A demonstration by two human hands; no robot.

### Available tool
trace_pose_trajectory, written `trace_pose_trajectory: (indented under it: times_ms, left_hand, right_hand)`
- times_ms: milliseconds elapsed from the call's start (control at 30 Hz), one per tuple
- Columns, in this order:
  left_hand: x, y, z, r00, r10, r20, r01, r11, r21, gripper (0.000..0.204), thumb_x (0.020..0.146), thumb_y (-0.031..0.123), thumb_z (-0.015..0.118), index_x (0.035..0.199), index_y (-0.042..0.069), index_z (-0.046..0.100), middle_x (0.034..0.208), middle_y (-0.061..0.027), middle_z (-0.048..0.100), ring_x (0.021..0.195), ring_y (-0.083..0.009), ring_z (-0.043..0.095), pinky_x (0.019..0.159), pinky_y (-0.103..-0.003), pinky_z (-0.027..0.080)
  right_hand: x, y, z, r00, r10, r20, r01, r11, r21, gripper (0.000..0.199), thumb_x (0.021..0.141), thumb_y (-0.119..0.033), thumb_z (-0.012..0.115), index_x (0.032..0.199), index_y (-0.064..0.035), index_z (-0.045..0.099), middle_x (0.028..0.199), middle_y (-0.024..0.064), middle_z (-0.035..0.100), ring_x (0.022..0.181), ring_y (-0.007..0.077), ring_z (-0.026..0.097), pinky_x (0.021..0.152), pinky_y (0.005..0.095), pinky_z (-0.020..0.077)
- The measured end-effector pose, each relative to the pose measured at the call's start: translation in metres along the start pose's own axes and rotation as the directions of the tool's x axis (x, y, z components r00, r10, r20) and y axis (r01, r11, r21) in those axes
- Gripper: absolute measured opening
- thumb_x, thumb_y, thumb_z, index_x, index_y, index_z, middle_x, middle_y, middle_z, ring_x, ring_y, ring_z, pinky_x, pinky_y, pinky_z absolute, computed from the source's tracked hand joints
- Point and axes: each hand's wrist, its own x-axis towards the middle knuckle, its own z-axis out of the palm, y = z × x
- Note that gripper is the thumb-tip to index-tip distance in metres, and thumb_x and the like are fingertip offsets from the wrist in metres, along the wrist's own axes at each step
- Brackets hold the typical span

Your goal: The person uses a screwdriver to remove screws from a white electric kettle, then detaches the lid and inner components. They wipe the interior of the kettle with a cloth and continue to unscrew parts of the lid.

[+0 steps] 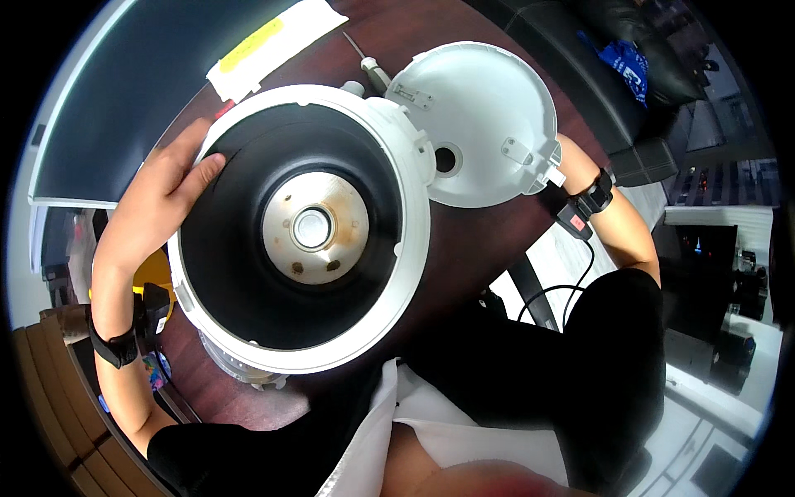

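Note:
A white round appliance housing, like a rice cooker body, stands tilted on the table with its mouth toward me. Inside are black walls and a stained metal plate with a raised round centre. My left hand grips the housing's left rim, thumb over the inner edge and fingers outside. To the right, a white round lid shows its hollow inner side, with a dark hole and small brackets. Behind the lid's right edge is my right hand, holding it up; its fingers are hidden by the lid.
A screwdriver lies on the dark reddish table beyond the housing. Farther left is a white sheet or packet with a yellow patch. A dark screen-like panel rises at the far left. A black sofa stands beyond the table's right side.

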Motion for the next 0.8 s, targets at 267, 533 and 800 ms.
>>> trace_pose_trajectory:
  times_ms: [267,533,800]
  left_hand:
    - [-0.008,-0.008,0.008,0.993,0.079,-0.083,-0.081,0.997,-0.020,0.044,0.097,0.031,0.054,0.132,0.003,0.052,0.108,-0.0181,0.063,0.098,-0.0248,0.057,0.090,-0.032,0.043]
    - [-0.011,-0.024,0.014,0.996,0.062,-0.065,-0.065,0.997,-0.049,0.044,0.097,0.037,0.054,0.128,0.006,0.054,0.099,-0.0143,0.063,0.088,-0.0204,0.058,0.078,-0.031,0.047]
    - [-0.059,-0.048,0.020,0.979,-0.078,-0.186,0.040,0.979,-0.202,0.043,0.094,0.032,0.060,0.124,0.003,0.056,0.091,-0.0083,0.065,0.072,-0.0124,0.058,0.062,-0.023,0.045]
  right_hand:
    - [-0.013,0.005,-0.034,0.999,0.033,-0.006,-0.033,0.997,-0.069,0.044,0.103,-0.028,0.034,0.132,0.0033,0.047,0.125,0.0142,0.059,0.110,0.0184,0.060,0.090,0.0382,0.0523]
    - [-0.021,0.001,-0.043,0.987,-0.059,-0.151,0.065,0.997,0.039,0.052,0.101,-0.041,0.038,0.130,-0.0002,0.051,0.119,0.0104,0.063,0.100,0.0167,0.063,0.085,0.0291,0.0517]
    - [-0.044,-0.030,-0.023,0.928,-0.330,-0.170,0.070,0.604,-0.794,0.056,0.094,-0.048,0.052,0.122,-0.0002,0.055,0.094,0.0089,0.063,0.074,0.0112,0.056,0.065,0.0219,0.0452]
